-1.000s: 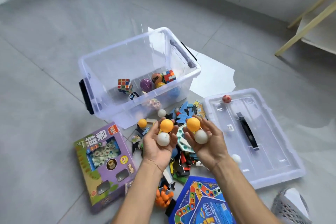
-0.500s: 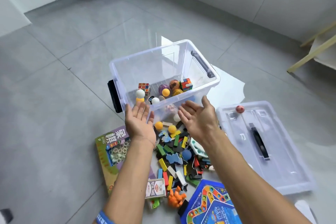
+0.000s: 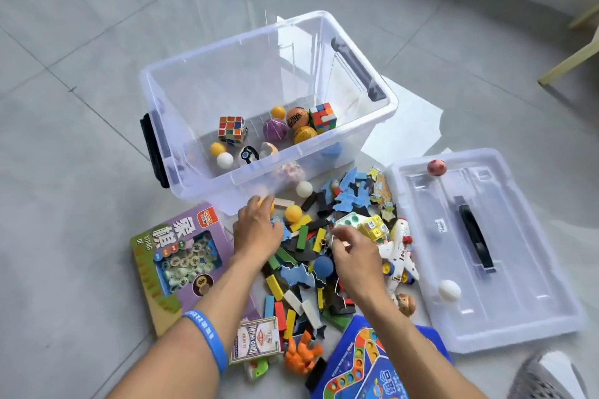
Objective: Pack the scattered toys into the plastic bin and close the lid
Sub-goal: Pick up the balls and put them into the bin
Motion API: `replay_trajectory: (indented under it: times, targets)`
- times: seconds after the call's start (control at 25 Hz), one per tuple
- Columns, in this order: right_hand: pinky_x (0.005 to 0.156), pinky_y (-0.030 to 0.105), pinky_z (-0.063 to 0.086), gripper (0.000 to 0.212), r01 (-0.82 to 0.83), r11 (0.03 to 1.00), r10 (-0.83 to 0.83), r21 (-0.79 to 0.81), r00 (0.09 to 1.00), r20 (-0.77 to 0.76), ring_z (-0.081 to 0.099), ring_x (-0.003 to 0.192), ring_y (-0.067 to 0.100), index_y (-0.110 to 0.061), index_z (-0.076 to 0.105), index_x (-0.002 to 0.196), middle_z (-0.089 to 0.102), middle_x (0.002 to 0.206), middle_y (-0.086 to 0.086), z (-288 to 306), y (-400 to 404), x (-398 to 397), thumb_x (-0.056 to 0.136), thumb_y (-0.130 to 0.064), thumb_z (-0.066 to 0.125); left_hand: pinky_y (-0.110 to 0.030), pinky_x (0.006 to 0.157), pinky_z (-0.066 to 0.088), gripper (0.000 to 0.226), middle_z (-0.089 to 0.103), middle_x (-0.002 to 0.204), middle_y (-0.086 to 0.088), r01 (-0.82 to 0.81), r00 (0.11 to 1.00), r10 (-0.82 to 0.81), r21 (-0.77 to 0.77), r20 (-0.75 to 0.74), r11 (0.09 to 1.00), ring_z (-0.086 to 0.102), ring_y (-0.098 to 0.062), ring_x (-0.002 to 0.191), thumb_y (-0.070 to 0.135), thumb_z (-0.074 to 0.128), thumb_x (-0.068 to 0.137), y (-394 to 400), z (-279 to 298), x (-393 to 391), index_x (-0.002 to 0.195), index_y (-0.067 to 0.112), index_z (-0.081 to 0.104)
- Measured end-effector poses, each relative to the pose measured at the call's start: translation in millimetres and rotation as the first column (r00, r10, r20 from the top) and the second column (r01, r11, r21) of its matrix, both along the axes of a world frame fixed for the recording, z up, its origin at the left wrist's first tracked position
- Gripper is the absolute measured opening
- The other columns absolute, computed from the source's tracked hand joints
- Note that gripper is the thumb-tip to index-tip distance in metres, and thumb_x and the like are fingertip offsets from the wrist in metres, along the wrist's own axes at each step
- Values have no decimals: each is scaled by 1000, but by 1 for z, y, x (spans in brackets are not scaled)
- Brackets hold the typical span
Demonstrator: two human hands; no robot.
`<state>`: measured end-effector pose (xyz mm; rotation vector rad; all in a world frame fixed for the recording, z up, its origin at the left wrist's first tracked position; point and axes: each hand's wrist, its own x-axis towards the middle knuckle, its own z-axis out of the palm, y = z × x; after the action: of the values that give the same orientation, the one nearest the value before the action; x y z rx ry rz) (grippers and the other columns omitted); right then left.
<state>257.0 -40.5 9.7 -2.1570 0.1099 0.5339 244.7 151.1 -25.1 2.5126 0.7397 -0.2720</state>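
Scooping goes best with small round pieces first, lifted clear over the clear plastic bin wall at upper centre. Left hand curls onto an orange ball; right hand pinches something small amid the toy pile at centre. Lid lies right, off.

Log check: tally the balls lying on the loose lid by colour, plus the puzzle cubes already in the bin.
Red ball on the lid: 1
White ball on the lid: 1
Puzzle cubes in the bin: 2
Total: 4
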Motion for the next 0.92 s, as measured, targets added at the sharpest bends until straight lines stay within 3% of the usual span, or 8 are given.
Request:
replay_trajectory:
  times: [0.2, 0.32, 0.4, 0.52, 0.6, 0.72, 0.8, 0.92]
  targets:
    - [70, 14, 39, 19, -200, 967, 218, -156, 970, 107, 56, 86, 4, -22, 68, 102, 67, 99, -10, -38, -22, -30, 90, -15, 54, -47, 95, 42, 65, 36, 143, -7, 202, 965, -181, 98, -191, 974, 41, -32, 124, 59, 53, 87, -13, -38, 19, 144, 34, 35]
    - [71, 10, 39, 20, -192, 970, 212, -146, 968, 132, 55, 85, 3, -21, 68, 102, 67, 99, -9, -37, -34, -35, 90, -14, 53, -43, 87, 43, 53, 49, 121, -8, 259, 965, -262, 202, -8, 945, 46, -30, 110, 49, 52, 92, -30, -49, 27, 140, 30, 42]
    - [74, 25, 49, 21, -134, 987, 144, -92, 982, 121, 60, 86, 8, -22, 67, 101, 67, 97, -9, -30, -41, -36, 90, -14, 52, -40, 76, 46, 46, 52, 106, -9, 275, 955, -284, 105, 85, 956, 50, -30, 100, 37, 56, 93, -35, -50, 35, 136, 25, 46]
    - [75, 37, 53, 27, 132, 988, -112, -84, 970, 216, 63, 87, 12, -24, 63, 108, 64, 103, -10, -21, -66, -31, 88, -9, 52, -33, 69, 41, 37, 59, 101, -7, 45, 985, -22, -133, 171, 990, 57, -28, 89, 38, 63, 89, -42, -51, 38, 120, 21, 51]
    - [81, 37, 50, 41, 347, 912, -260, -220, 902, 345, 57, 98, 19, -23, 57, 119, 57, 121, -5, -22, -98, -26, 83, -4, 55, -30, 66, 39, 31, 62, 90, -2, -130, 966, 181, -255, 187, 958, 58, -24, 80, 40, 68, 83, -47, -46, 36, 103, 23, 51]
    - [94, 42, 41, 56, 260, 770, -224, -583, 965, 135, 44, 121, 32, -22, 42, 139, 33, 151, 7, -37, -144, -20, 86, -9, 54, -30, 62, 39, 31, 55, 74, 6, -172, 957, 212, -200, 200, 965, 59, -25, 72, 37, 68, 77, -49, -34, 35, 91, 28, 42]
    - [94, 41, 42, 49, 69, 769, -106, -636, 994, -20, 40, 123, 34, -20, 43, 140, 29, 154, 7, -52, -160, -24, 92, -9, 47, -33, 64, 41, 27, 61, 82, -1, -112, 965, 128, -84, 227, 990, 61, -31, 76, 38, 62, 82, -47, -26, 43, 96, 28, 41]
    - [87, 40, 42, 37, 59, 792, -46, -608, 998, 37, 42, 114, 33, -16, 54, 132, 42, 142, 10, -63, -173, -24, 97, -9, 45, -39, 70, 48, 43, 60, 118, -10, 109, 991, -115, 96, 62, 989, 61, -36, 94, 22, 50, 87, -43, -22, 67, 128, 31, 37]
